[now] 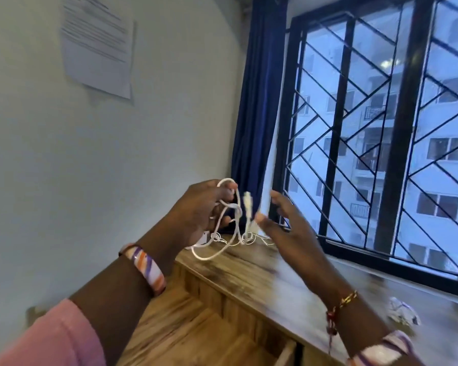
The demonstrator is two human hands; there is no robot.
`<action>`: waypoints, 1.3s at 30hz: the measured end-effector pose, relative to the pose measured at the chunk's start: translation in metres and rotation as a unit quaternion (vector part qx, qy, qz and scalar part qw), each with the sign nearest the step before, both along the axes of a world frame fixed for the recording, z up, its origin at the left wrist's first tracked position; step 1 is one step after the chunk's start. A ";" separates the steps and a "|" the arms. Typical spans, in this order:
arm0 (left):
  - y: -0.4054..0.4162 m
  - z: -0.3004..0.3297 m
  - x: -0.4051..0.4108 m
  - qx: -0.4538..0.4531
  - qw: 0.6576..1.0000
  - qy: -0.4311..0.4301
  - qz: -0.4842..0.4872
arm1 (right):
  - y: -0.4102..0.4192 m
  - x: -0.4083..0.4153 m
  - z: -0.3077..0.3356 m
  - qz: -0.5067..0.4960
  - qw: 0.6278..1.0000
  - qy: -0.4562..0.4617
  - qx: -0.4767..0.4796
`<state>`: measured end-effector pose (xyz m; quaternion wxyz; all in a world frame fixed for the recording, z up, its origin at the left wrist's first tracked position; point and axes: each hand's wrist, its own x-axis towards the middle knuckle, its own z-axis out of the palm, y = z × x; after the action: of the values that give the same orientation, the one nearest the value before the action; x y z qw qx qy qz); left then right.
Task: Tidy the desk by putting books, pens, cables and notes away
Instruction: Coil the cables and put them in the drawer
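My left hand (198, 207) is raised above the far end of the wooden desk (251, 276) and grips a coiled white cable (229, 228). Loops of the cable hang down from the fingers, and its plug end (247, 200) dangles between my hands. My right hand (286, 220) is held beside the cable with its fingers spread and straight; its fingertips are close to the plug, and contact cannot be made out. More thin white cable (251, 240) and a white block (202, 240) lie on the desk behind my left hand.
A crumpled paper ball (403, 311) lies on the desk at the right. An open wooden drawer (222, 339) sits under the desk edge. A barred window (381, 128), a blue curtain (259, 101) and a sheet pinned to the wall (98, 43) lie beyond.
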<state>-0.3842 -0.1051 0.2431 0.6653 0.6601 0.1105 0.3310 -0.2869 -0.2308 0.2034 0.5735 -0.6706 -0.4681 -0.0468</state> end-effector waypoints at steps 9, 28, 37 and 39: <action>0.024 -0.006 -0.026 0.079 0.995 0.023 0.061 | -0.003 0.007 0.005 0.038 0.960 0.249 0.123; 0.004 0.012 0.044 0.232 0.971 0.000 0.057 | -0.004 0.036 0.027 0.008 0.996 0.085 0.002; 0.020 0.011 0.099 0.221 0.939 0.151 -0.216 | -0.061 0.180 0.077 -0.203 0.972 -0.066 0.096; 0.024 0.011 0.115 0.342 0.908 0.216 -0.105 | -0.086 0.214 0.087 -0.252 0.958 -0.069 0.121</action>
<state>-0.2689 -0.0808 0.2543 0.3893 0.9104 0.0616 0.1259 -0.0729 -0.3172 0.2904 0.5862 -0.6876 -0.3131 -0.2925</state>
